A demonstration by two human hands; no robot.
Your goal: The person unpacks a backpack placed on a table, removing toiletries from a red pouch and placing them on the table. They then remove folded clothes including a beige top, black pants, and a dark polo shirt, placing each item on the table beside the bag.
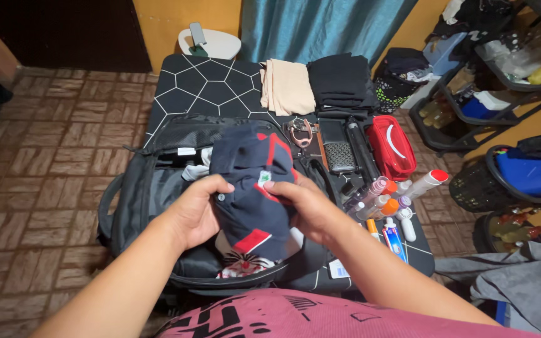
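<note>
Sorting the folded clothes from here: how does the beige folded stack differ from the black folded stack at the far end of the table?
The beige folded cloth stack is pale and narrower; the black folded cloth stack is dark, wider and looks thicker. The beige one lies to the left, the black one to the right, side by side. Both are folded and lie apart from both hands.

The navy-and-red folded garment (253, 188) is soft matt cloth, gripped by both hands (198, 209) (302, 206). Beneath it, the open black backpack (151, 188) looks like matt woven fabric. At two o'clock, the red zipped pouch (391, 147) shines like glossy plastic. At twelve o'clock, beige folded cloth (287, 86) looks smooth. The brown brick-pattern floor (45, 156) looks rough.
</note>
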